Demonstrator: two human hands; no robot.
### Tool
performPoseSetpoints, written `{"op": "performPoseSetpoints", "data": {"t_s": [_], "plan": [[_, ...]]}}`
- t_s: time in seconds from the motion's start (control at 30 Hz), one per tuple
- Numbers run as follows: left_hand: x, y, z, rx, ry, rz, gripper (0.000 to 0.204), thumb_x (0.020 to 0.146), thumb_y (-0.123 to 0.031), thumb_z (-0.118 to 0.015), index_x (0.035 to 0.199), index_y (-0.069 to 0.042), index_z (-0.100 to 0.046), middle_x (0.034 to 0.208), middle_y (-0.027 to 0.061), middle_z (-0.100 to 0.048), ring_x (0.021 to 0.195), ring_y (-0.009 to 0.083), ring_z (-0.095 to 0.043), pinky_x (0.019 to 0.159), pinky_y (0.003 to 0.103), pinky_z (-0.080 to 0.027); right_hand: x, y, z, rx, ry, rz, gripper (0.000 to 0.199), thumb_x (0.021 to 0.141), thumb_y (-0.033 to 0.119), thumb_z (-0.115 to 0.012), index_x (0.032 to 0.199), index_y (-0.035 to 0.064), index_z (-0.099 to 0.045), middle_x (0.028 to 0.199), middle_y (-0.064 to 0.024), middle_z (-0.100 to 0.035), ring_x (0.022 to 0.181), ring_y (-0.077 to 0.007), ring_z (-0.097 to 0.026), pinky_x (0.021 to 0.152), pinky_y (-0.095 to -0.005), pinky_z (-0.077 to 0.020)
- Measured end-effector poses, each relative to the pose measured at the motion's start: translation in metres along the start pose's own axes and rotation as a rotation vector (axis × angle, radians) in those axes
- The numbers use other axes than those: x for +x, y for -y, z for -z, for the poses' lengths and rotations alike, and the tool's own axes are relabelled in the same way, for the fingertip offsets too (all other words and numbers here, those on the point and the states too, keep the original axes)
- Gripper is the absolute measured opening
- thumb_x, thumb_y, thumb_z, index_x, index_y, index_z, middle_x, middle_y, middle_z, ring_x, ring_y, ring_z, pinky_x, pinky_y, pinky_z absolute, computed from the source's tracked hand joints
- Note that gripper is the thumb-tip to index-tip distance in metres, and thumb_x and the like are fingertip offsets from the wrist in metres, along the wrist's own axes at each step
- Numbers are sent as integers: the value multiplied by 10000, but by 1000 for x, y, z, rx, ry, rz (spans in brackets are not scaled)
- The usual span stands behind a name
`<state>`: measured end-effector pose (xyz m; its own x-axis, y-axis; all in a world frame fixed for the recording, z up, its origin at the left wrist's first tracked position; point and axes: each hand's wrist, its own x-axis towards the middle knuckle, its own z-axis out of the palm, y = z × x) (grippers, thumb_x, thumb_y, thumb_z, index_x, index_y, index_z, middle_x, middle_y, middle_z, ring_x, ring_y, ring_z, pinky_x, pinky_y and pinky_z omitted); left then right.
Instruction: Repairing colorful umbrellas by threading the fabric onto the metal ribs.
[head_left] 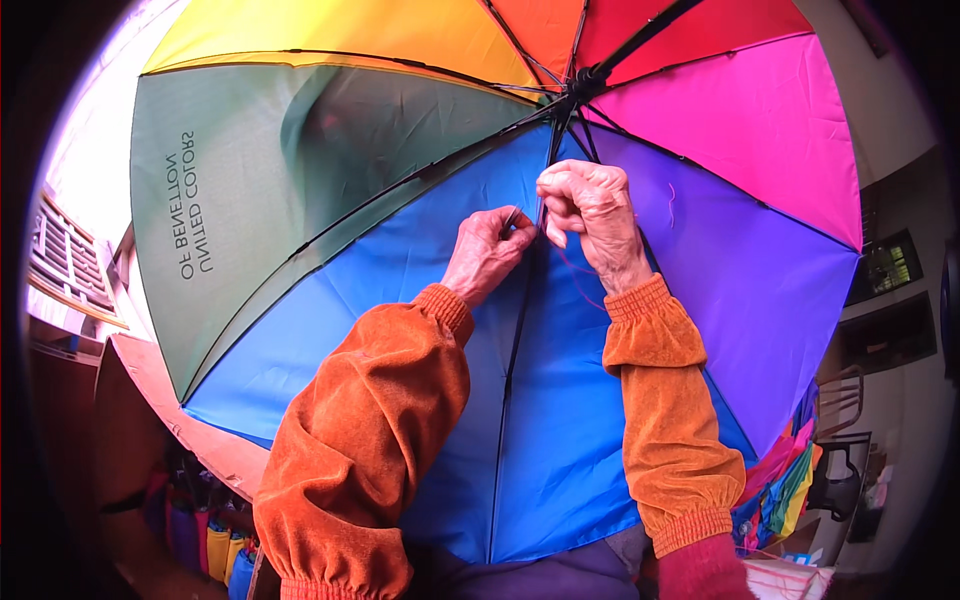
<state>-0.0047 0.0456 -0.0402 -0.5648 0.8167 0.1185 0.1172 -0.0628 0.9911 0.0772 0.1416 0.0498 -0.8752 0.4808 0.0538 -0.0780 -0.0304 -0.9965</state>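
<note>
A large open umbrella with multicoloured panels fills the middle, its underside toward me. Over its blue panel (580, 420), near the hub (585, 88), both hands work close together beside a dark rib (515, 345). My left hand (482, 250) is closed in a pinch, with a small dark thing between thumb and finger that I cannot make out. Slightly higher, my right hand (598, 215) is closed, its fingertips pinched beside the thin metal struts. A fine pink thread (578, 288) hangs in a loop below its fingers. Whether a needle is there cannot be seen.
The black shaft (650, 35) rises from the hub toward the upper right. A loose pink thread (672, 205) lies on the purple panel. Folded colourful umbrellas (215, 550) stand at lower left, and bright fabric (785, 490) is heaped at right near a chair (840, 400).
</note>
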Motion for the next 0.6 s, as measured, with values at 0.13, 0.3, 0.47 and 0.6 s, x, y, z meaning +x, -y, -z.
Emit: {"op": "performPoseSetpoints", "data": {"t_s": [0.13,0.3,0.47,0.6], "plan": [[-13,-2,2,157,-124,-90,189,814,-180,-519,772,-1,-565,618,175,-545,592,283,-561,564,362,-430,-3,3,2,-4,1,8,152,799,74,-548,722,-56,-559,524,-6,-432,371,-43,-329,336,-205,-339],[-20,-14,4,252,-173,9,221,827,-209,-486,788,-11,-578,703,229,-567,686,389,-559,610,432,-433,2,7,3,-32,3,-16,142,801,66,-551,736,-60,-563,536,-11,-443,370,-41,-327,334,-207,-341],[-19,-6,0,288,-163,-71,214,818,-209,-503,804,-17,-597,700,232,-563,689,406,-550,614,449,-428,11,6,-8,-93,43,-50,171,803,73,-523,689,-49,-560,521,-11,-436,376,-48,-357,337,-200,-335],[-17,-4,-3,334,-139,-103,184,808,-181,-527,807,-14,-605,656,225,-549,651,393,-550,599,432,-435,15,3,-13,-104,74,-68,169,801,70,-523,682,-45,-559,526,-13,-439,376,-45,-358,338,-201,-336]]}}
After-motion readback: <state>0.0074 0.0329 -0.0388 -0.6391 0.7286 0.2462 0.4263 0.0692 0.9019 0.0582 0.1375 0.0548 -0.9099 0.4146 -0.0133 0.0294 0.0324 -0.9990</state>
